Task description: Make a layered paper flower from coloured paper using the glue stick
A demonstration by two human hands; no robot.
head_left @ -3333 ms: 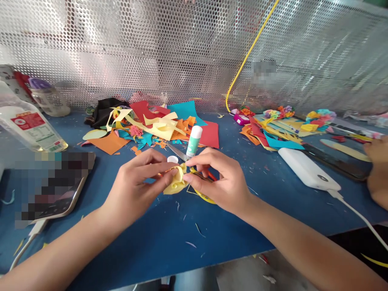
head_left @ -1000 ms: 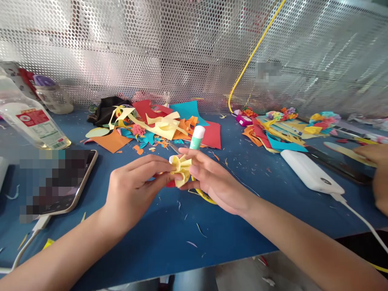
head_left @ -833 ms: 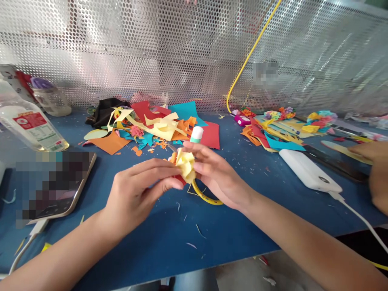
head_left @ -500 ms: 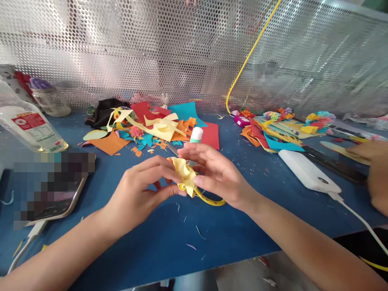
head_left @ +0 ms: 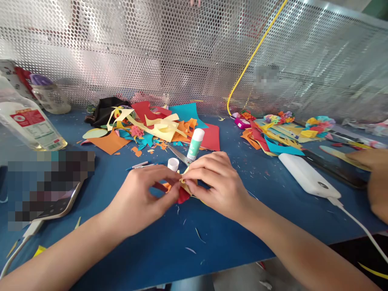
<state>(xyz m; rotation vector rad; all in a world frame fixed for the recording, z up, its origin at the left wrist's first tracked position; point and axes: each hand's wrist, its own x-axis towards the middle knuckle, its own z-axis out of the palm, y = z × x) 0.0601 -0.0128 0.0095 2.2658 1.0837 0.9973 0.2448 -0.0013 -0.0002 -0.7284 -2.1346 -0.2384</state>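
Note:
Between my hands, low over the blue table, is a small paper flower point(head_left: 183, 193) with yellow, red and orange parts; fingers cover much of it. My left hand point(head_left: 148, 192) pinches its left side with thumb and fingers. Across from it, the fingertips of my right hand point(head_left: 216, 180) are closed on the yellow paper at the top. Just behind the hands stands an uncapped-looking glue stick point(head_left: 195, 145); a white cap point(head_left: 173, 164) sits left of it. A scissors blade point(head_left: 178, 154) points away toward the back left, its handles hidden behind my right hand.
Paper scraps point(head_left: 160, 127) are heaped at the back; more paper pieces and flowers point(head_left: 281, 129) lie right. A pen point(head_left: 141, 165) is near my left hand. At left are a bottle point(head_left: 36, 125) and phone point(head_left: 60, 190); at right, a white power bank point(head_left: 309, 173) and another person's hand point(head_left: 378, 178).
The flower has turned, so red and orange parts show below the yellow. My right fingers have closed in on it. The glue stick and cap are now uncovered; the yellow loop is hidden.

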